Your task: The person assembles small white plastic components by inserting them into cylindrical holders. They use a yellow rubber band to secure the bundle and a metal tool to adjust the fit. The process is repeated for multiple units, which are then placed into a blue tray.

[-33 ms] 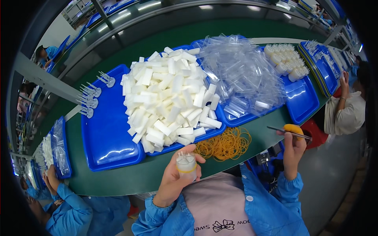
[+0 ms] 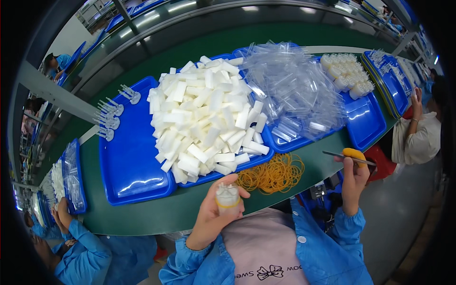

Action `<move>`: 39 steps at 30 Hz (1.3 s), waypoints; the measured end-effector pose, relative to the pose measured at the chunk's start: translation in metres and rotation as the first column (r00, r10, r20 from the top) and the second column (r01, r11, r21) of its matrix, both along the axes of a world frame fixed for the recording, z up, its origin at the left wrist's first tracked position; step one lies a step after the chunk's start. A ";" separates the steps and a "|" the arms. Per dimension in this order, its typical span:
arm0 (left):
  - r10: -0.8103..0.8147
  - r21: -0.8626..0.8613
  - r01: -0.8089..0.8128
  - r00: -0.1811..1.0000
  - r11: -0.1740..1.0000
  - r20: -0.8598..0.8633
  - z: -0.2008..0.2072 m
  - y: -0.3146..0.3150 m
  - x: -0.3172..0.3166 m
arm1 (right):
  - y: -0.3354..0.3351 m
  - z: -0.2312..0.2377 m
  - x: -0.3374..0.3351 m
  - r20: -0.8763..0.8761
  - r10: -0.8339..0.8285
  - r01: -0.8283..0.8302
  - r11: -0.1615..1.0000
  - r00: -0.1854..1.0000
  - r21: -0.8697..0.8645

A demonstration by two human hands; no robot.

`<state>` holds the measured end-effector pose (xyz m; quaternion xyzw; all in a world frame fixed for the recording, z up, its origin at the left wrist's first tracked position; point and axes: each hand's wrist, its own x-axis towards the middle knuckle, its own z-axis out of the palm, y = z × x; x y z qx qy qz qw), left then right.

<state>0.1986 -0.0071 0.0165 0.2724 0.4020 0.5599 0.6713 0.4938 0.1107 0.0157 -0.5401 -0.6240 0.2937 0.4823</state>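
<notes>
My left hand (image 2: 211,213) is wrapped round a short, clear bundle of tubes (image 2: 228,195) with white inside and a yellow band round it. It is upright above the table's near edge; its fine make-up is too small to tell. Off to the right, my right hand (image 2: 354,187) grips metal tweezers (image 2: 334,155), their tips toward the left. A yellow finger cot (image 2: 354,154) covers one of its fingers. Close beyond my left hand lies a tangle of amber rubber bands (image 2: 271,174) on the green table (image 2: 190,209).
Blue trays hold heaped white foam blocks (image 2: 204,118), clear plastic sleeves (image 2: 294,90) and finished-looking bundles (image 2: 346,71). Clear pronged parts (image 2: 108,114) stand at the left edge of another blue tray (image 2: 133,166). Co-workers sit on both sides; a blue sleeve (image 2: 88,251) shows at left.
The bundle in my left hand has tilted very slightly. Otherwise the view has only shifted a little.
</notes>
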 end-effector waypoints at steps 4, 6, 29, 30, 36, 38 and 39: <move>-0.017 0.053 0.030 0.972 0.998 -0.234 -0.006 -0.001 0.007 | 0.015 -0.018 -0.001 0.310 0.074 -0.077 0.997 0.948 -0.002; -0.002 0.036 0.015 0.947 0.999 -0.321 -0.008 -0.001 0.011 | 0.010 -0.012 -0.012 0.315 0.077 -0.089 0.996 0.946 0.026; 0.057 0.114 0.067 0.563 0.991 -0.825 -0.001 0.004 0.024 | -0.027 0.019 -0.111 0.051 0.678 -0.679 0.734 0.733 -0.007; 0.049 0.102 0.054 0.596 0.993 -0.801 -0.004 0.003 0.024 | -0.027 0.018 -0.110 -0.030 0.693 -0.694 0.719 0.720 -0.042; -0.105 -0.062 0.091 0.949 0.994 -0.299 -0.003 0.003 0.017 | -0.019 0.010 -0.106 -0.572 0.474 -0.667 0.723 0.669 -0.180; -0.143 -0.089 0.126 0.965 0.988 -0.220 -0.002 0.004 0.016 | -0.014 0.011 -0.105 -0.536 0.516 -0.699 0.682 0.668 -0.215; -0.149 -0.076 0.136 0.965 0.988 -0.216 -0.004 0.004 0.017 | -0.013 0.009 -0.106 -0.546 0.529 -0.716 0.667 0.650 -0.206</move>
